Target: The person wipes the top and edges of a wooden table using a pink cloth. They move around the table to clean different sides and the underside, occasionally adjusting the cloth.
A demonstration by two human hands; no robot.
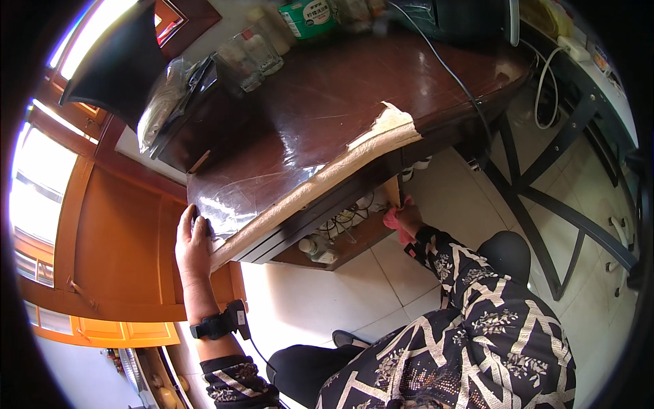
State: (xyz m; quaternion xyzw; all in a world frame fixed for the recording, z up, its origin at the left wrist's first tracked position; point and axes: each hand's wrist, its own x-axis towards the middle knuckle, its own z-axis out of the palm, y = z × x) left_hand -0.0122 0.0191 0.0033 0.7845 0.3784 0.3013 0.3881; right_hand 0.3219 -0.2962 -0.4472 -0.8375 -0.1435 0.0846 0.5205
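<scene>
My left hand [194, 245] rests on the left corner of a dark wooden desk [327, 97], fingers over its edge; it wears a black wrist strap with a small device. The desk's front edge is peeled, baring pale material. Below the desktop, my right hand [409, 217] holds a pink cloth [398, 220] against the side panel of the desk's lower compartment. On the shelf [368, 243] of that compartment lie a clear plastic bottle [318, 248] and tangled cables [347, 217].
Glass cups [260, 56], a green tub [309, 19] and a plastic-wrapped bundle [163, 102] stand along the desk's back. A cable [444, 59] crosses the desktop. Black metal legs [552, 204] stand at the right, an orange wooden cabinet door [122, 240] at the left.
</scene>
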